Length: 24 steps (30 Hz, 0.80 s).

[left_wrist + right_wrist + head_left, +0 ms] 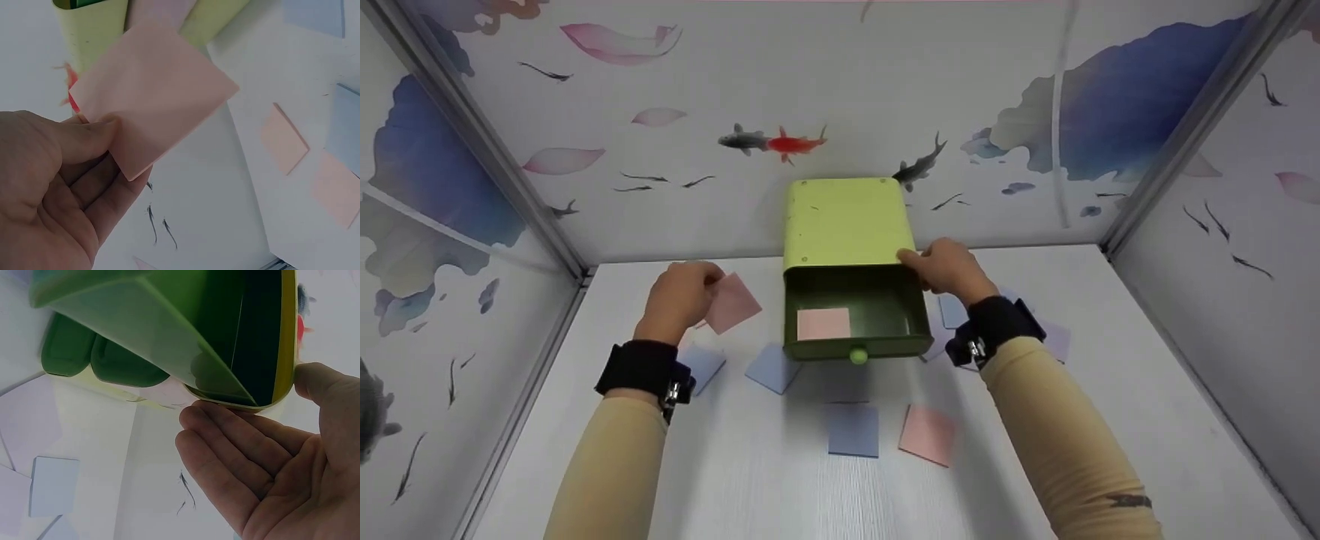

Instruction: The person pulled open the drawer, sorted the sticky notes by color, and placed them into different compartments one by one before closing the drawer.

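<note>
A yellow-green box [846, 221] stands at the back wall with its dark green drawer [896, 311] pulled out; the drawer holds a pink note [823, 323]. My left hand [709, 289] pinches another pink note [733, 304] between thumb and fingers, left of the drawer and above the table. In the left wrist view that hand [107, 146] grips the pink note [152, 95] by one corner. My right hand [919, 266] rests on the box's front right corner. There the hand [242, 405] has straight fingers against the side of the box [287, 337] and the thumb on the rim.
Loose notes lie on the white table around the drawer: blue ones [772, 367] [853, 429] [701, 367], a pink one [928, 435], and others by my right wrist [1054, 341]. Patterned walls close in the left, back and right. The drawer knob [858, 355] points toward me.
</note>
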Motion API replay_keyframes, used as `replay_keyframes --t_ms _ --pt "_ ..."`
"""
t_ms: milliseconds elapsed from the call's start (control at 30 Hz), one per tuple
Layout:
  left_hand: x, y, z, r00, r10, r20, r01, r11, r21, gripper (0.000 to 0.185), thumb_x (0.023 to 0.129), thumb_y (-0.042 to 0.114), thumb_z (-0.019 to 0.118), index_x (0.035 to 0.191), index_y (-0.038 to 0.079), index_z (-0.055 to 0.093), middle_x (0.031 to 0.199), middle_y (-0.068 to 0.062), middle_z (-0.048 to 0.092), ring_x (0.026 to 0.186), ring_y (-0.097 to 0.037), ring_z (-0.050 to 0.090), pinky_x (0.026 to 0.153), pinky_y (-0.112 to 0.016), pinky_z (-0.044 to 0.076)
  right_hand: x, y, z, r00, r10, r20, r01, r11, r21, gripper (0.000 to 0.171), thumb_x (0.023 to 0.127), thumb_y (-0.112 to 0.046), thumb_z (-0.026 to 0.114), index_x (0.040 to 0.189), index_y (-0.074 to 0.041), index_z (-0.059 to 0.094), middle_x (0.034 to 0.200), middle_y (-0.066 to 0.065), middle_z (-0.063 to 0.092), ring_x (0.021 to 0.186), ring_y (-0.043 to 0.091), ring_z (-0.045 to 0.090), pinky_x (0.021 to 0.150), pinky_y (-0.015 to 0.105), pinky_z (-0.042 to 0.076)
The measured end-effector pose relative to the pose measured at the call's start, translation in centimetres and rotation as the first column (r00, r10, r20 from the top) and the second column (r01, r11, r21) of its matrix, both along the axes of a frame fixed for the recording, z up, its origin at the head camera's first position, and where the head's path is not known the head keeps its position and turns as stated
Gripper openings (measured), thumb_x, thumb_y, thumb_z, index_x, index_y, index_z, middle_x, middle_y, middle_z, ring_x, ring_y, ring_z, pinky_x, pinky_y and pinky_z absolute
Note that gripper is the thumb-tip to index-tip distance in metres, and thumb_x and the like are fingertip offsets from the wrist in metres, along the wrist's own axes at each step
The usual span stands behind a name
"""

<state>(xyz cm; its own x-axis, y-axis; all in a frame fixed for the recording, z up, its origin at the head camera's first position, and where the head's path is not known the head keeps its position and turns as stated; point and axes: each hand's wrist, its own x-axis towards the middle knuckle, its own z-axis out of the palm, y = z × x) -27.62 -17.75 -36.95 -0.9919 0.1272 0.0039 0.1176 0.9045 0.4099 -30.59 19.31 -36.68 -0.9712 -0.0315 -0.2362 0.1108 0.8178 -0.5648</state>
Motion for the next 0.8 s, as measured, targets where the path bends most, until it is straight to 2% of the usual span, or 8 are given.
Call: replay_keyframes --t_ms 267,433,633,800 --pt "0.3 0.9 1.5 0.999 -0.013 0.043 0.015 0.999 -0.052 0.032 0.097 0.002 0.048 0.122 0.003 0.066 0.118 -0.021 0.066 0.104 -0.035 0.060 0.093 -0.050 0.049 -0.1 0.2 -0.2 1.000 0.013 -0.018 -0.013 1.000 0.008 0.054 0.097 -0.053 0.047 0.073 -0.007 0.063 0.073 0.007 0.062 0.072 0.022 0.058 0.062 0.030 0.045" --pt "0.6 1.4 2.7 0.999 -0.021 0.038 0.023 0.997 -0.072 0.031 0.097 0.003 0.048 0.122 0.003 0.066 0.118 -0.020 0.066 0.101 -0.033 0.059 0.092 -0.049 0.050 -0.1 0.3 -0.2 0.999 0.022 -0.030 -0.022 1.000 0.017 0.055 0.097 -0.053 0.046 0.070 -0.008 0.062 0.070 0.006 0.062 0.068 0.020 0.057 0.061 0.031 0.045" --pt "1.0 2.3 4.7 0.998 -0.061 0.030 0.064 0.993 -0.095 0.030 0.097 0.002 0.049 0.122 0.003 0.066 0.120 -0.020 0.066 0.109 -0.035 0.061 0.095 -0.050 0.050 -0.1 0.5 -0.3 1.000 0.015 -0.021 -0.014 1.000 0.022 0.053 0.097 -0.051 0.048 0.072 -0.006 0.063 0.076 0.010 0.066 0.070 0.020 0.060 0.061 0.029 0.045" --pt "1.3 3.5 6.2 0.995 -0.094 0.023 0.096 0.989 -0.114 0.031 0.097 0.001 0.049 0.122 0.004 0.067 0.121 -0.017 0.067 0.113 -0.036 0.061 0.096 -0.051 0.049 -0.1 0.4 -0.4 1.000 0.017 -0.024 -0.016 1.000 0.018 0.053 0.097 -0.049 0.048 0.072 -0.006 0.063 0.073 0.009 0.065 0.066 0.017 0.058 0.059 0.028 0.044"
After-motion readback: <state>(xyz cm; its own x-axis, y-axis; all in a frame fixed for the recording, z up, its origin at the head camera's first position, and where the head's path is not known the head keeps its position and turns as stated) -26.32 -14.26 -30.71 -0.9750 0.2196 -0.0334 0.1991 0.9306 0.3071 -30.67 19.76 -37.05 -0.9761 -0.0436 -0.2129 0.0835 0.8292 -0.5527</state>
